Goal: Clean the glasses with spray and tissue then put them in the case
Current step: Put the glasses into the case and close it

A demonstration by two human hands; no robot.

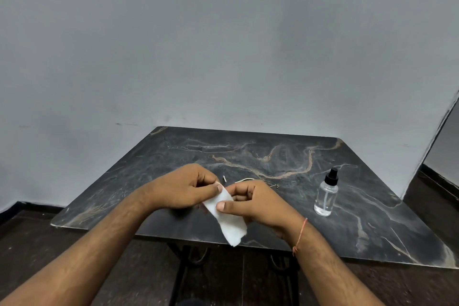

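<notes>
Both hands meet over the middle of the dark marble table [372, 226] and pinch a white tissue [229, 221] between them. My left hand [188, 186] grips the tissue's upper end with thumb and forefinger. My right hand [255, 204] presses its thumb on the tissue's middle, and the lower end hangs free toward me. Thin bits of the glasses [244, 179] show just behind my fingers; most of the frame is hidden, and I cannot tell whether a hand holds it. A clear spray bottle [326, 196] with a black cap stands upright to the right of my right hand. No case is in view.
A plain grey wall rises behind the table. Dark floor lies to the left and right, and the table's black metal legs [181, 268] show below the near edge. An orange thread circles my right wrist.
</notes>
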